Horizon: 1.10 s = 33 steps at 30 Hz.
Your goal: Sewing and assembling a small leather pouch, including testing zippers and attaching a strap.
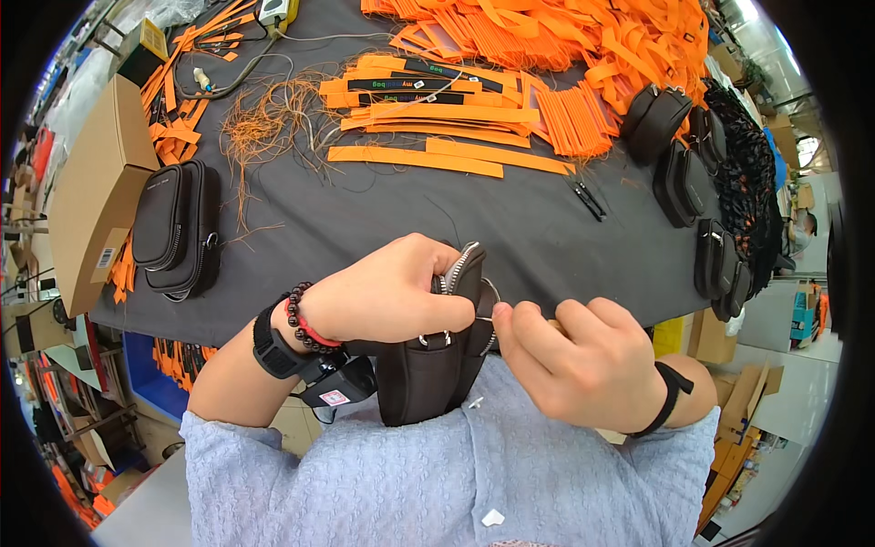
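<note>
A small dark brown zippered bag (417,378) is upright against my front at the table's near edge. Wrapped over its top, my left hand (387,287) grips the bag beside a partly opened silver zipper (463,264). On the other side, my right hand (572,360) is closed, its thumb and forefinger pinched at the bag's second zipper edge (493,319). Whatever sits in that pinch is too small to make out. A metal ring (436,340) shows on the bag just under my left hand.
Orange strips (437,114) and loose threads (273,118) lie across the dark table (365,210). Black thread snips (589,201) rest right of centre. Another brown bag (178,228) stands left, near a cardboard box (100,196); several more bags (684,187) line the right side.
</note>
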### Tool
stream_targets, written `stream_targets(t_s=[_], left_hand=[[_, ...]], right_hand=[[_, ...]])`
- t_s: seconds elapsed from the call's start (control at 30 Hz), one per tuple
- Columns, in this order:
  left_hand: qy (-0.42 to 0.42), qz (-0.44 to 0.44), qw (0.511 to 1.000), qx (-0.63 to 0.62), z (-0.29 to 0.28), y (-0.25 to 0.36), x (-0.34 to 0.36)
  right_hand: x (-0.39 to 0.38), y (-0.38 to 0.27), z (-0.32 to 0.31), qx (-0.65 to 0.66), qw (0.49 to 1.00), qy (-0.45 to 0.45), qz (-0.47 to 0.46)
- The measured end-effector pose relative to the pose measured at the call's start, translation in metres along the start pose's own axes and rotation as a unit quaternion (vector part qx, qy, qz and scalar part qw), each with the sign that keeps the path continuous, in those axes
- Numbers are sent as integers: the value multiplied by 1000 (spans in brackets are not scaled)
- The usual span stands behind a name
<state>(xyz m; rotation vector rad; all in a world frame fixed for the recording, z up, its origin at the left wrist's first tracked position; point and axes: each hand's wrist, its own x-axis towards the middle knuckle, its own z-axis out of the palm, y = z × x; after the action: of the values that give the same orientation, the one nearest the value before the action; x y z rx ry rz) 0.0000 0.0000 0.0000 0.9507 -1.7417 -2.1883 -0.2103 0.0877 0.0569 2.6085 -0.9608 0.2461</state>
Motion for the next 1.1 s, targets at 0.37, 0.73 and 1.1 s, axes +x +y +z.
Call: stream_targets(t_s=[0.37, 0.73, 1.1], left_hand=[[2, -5, 1000, 4, 0, 1, 1], [6, 1, 1000, 9, 3, 1, 3], [6, -30, 999, 15, 2, 4, 5]], right_hand=[[-3, -4, 0, -8, 1000, 2, 11], [0, -6, -8, -8, 999, -40, 11], [-3, 2, -1, 129, 987, -70, 60]])
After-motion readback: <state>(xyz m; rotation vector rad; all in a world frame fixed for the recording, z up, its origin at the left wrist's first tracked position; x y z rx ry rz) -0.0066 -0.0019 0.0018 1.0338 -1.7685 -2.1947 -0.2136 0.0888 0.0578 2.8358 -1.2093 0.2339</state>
